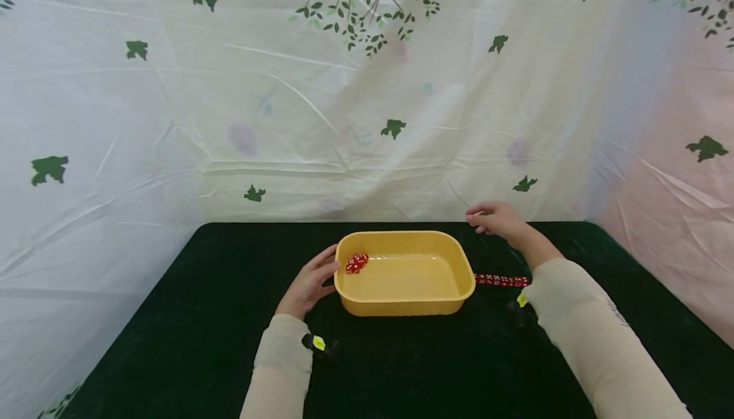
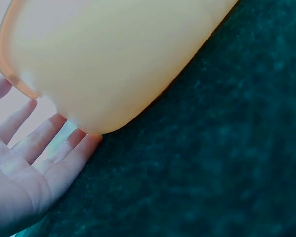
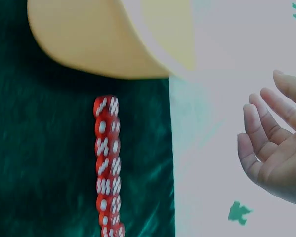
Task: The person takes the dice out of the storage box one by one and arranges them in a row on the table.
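A yellow plastic tub (image 1: 404, 307) stands on the dark green cloth, a small cluster of red dice (image 1: 356, 263) at the left end inside it. Against the tub's left end, my left hand (image 1: 309, 284) rests with its fingers spread; the left wrist view shows the fingertips (image 2: 91, 140) touching the outer wall. My right hand (image 1: 497, 220) is raised beyond the tub's right end, fingers loosely bent and holding nothing. Below it, a row of red dice with white pips (image 1: 501, 280) lies on the cloth, running right from the tub.
The green cloth (image 1: 172, 336) covers the table, whose far edge meets a pale hanging curtain (image 1: 321, 120) with printed leaves and green birds. Black wrist cameras (image 1: 323, 346) are strapped on both sleeves.
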Action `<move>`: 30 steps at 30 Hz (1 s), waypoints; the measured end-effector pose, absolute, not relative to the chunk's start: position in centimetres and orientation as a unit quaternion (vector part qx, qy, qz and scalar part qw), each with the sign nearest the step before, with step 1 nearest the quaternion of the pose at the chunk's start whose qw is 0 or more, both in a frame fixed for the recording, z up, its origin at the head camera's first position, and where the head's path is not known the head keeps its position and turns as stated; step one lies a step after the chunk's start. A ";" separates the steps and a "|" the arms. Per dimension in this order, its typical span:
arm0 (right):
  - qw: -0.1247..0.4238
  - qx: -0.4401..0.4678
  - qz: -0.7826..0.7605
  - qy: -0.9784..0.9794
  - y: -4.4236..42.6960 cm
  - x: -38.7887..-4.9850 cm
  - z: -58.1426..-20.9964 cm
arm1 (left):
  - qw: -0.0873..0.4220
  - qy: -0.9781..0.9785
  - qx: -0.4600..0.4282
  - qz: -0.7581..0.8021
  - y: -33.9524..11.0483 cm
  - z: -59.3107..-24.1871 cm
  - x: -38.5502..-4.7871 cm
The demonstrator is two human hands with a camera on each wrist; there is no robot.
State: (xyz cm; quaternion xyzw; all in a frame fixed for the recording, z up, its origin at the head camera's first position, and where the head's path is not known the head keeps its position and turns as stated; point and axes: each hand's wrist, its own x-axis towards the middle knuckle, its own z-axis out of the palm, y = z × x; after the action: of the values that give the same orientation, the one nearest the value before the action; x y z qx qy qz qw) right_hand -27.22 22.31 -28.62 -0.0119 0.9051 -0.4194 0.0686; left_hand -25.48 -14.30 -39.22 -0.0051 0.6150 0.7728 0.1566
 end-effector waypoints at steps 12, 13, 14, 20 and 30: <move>0.063 -0.077 -0.431 0.897 16.6 -28.6 -28.9 | 0.154 0.616 -0.004 0.773 -14.3 -39.3 -25.5; 0.066 -0.080 -0.437 0.893 16.2 -28.6 -29.0 | 0.154 0.615 -0.005 0.773 -14.3 -39.3 -25.5; 0.067 -0.085 -0.443 0.890 15.7 -28.6 -29.1 | 0.154 0.615 -0.005 0.773 -14.3 -39.3 -25.6; 0.087 -0.096 -0.486 0.864 13.1 -28.8 -29.7 | 0.154 0.613 -0.007 0.775 -14.3 -39.4 -25.5; 0.097 -0.108 -0.499 0.854 9.7 -29.4 -31.6 | 0.155 0.611 -0.004 0.776 -14.3 -39.0 -25.3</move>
State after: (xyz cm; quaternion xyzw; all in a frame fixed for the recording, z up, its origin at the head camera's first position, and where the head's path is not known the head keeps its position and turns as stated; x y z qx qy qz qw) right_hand -29.38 9.68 -31.59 -0.1077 0.8543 -0.4990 0.0974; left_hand -25.31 -14.29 -39.02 -0.0036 0.6111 0.7763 0.1546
